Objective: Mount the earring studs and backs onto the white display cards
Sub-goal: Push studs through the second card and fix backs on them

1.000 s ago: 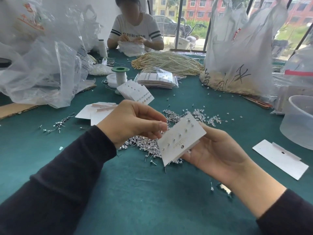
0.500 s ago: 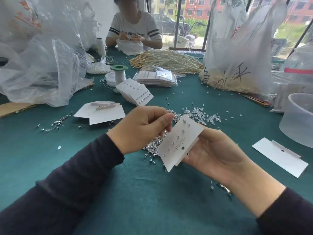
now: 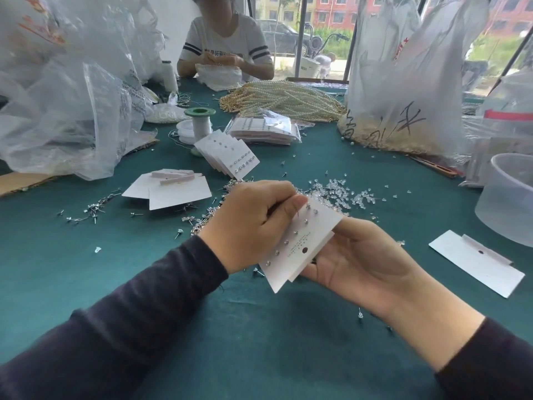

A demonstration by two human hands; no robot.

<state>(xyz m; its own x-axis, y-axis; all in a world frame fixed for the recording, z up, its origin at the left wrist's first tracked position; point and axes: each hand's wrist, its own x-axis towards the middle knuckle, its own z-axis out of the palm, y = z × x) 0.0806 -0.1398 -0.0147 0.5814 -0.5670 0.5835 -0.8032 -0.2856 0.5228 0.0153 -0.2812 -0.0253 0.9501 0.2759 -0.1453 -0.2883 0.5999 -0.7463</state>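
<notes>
Teal cloth covers the table [image 3: 178, 284], and the head view shows one white display card [image 3: 305, 243] held tilted above it, near the front centre, between two hands in dark sleeves. Seven earring studs [image 3: 295, 232] can be counted on its face, five in a slanting line and a pair at the top; any others are hidden by the left hand [image 3: 253, 223]. That hand's grip is clenched, thumb and curled forefinger pinching at the card's upper corner, and whether a stud sits between them cannot be told. The right hand [image 3: 357, 264] lies palm up beneath the card with its fingers hidden behind it, so I cannot tell whether its grip is clasped or loose. Behind the left hand lies one heap of loose studs [image 3: 207, 216], with one scatter of clear backs [image 3: 343, 193] to its right and one thin trail of studs [image 3: 92, 209] far left. At least two overlapping blank cards [image 3: 178, 194] lie left of centre, and one single card [image 3: 476, 262] lies at the right. Farther back are one fan of filled cards [image 3: 230, 157], too tightly stacked to count, one green-topped spool [image 3: 200, 119], one pile of pearl strands [image 3: 282, 99] and one frosted tub [image 3: 507, 203]. One second person [image 3: 225, 44] sits across the table.
</notes>
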